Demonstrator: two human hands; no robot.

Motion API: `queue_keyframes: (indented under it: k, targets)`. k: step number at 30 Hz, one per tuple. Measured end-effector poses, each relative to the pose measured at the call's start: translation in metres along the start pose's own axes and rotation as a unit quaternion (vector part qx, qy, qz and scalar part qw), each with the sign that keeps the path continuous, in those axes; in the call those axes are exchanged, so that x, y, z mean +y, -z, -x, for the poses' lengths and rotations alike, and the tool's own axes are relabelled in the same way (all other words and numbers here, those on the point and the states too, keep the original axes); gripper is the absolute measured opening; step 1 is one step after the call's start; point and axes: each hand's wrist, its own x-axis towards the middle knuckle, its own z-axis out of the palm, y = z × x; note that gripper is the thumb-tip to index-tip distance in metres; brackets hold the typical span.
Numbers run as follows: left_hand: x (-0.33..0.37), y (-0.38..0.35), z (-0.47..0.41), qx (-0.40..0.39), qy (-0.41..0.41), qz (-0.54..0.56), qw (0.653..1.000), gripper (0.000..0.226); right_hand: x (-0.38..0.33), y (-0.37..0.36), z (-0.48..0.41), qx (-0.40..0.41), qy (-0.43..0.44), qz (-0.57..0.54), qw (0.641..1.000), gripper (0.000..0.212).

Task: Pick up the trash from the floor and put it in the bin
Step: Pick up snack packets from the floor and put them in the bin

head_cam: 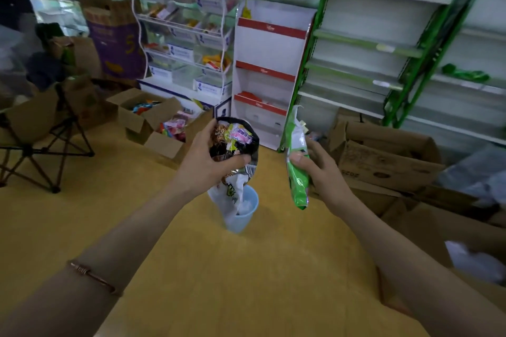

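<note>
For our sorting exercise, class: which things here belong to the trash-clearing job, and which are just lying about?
Job: bundle of wrappers in left hand; green wrapper in right hand; blue bin.
Lying about: folding chair; cardboard boxes; green shelving; snack rack.

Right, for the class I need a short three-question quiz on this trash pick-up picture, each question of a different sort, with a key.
1. True or false: the blue bin lies tipped over on the floor.
2. What does the right hand hold? A) a green packet B) a red can C) nothing
3. Fill in: the left hand holds a bundle of wrappers, and the folding chair stands at the ___ of the view.

Key: 1 false, it stands upright; 2 A; 3 left.
</note>
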Motion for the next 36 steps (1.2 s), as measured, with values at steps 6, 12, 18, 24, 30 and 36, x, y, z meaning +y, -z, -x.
queue_keyframes:
  k: [6,12,18,24,30,36]
  targets:
    - [-0.026,0.0,-0.056,-0.028,0.001,-0.016,0.999,0.121,0.014,-0.002,-0.047,0.029,-0.012,0.001,0.999,0.087]
    - [-0.047,-0.013,-0.119,-0.035,0.018,-0.026,0.999,0.119,0.037,0.013,-0.108,0.033,-0.026,0.002,0.999,0.079]
    - [-0.055,-0.027,-0.195,-0.01,0.03,-0.044,0.999,0.116,0.066,0.039,-0.202,-0.003,-0.021,0.015,1.0,0.078]
    - [-0.047,-0.046,-0.277,0.025,0.039,-0.049,0.998,0.109,0.079,0.068,-0.29,-0.055,0.001,0.018,0.998,0.081]
    - [-0.056,-0.067,-0.336,0.044,0.042,-0.015,0.998,0.109,0.101,0.091,-0.359,-0.077,0.005,0.04,0.996,0.076]
    - [-0.071,-0.061,-0.366,0.073,0.036,-0.025,0.996,0.091,0.12,0.086,-0.414,-0.107,0.012,0.05,0.993,0.083]
